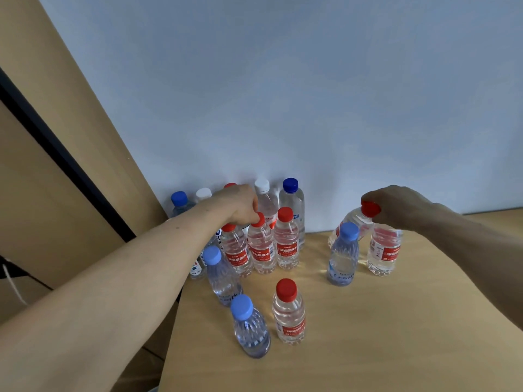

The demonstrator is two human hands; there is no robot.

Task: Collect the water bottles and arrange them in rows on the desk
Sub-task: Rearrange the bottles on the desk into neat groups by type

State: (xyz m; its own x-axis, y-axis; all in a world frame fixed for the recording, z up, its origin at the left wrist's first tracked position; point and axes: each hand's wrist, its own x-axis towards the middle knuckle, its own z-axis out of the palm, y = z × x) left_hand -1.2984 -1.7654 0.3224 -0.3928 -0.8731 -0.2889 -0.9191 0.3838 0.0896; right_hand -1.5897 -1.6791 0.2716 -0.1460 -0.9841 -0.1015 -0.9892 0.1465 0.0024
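Several small water bottles stand on the wooden desk [368, 335] against the wall. My left hand [240, 205] reaches over the left cluster and pinches the red cap of a red-label bottle [261, 247] in a row of three. My right hand [402, 205] grips the red cap of a tilted bottle [353, 222], and beneath that hand stands another red-label bottle [383, 250]. A blue-cap bottle [342, 256] stands in front of the tilted one. Near me stand a red-cap bottle [288, 312] and a blue-cap bottle [250, 326].
Taller bottles with white and blue caps [291, 202] line the pale wall [283, 94] at the back. The desk's left edge [175, 321] drops off beside the cluster. A tan panel with a dark strip [56, 154] rises at the left.
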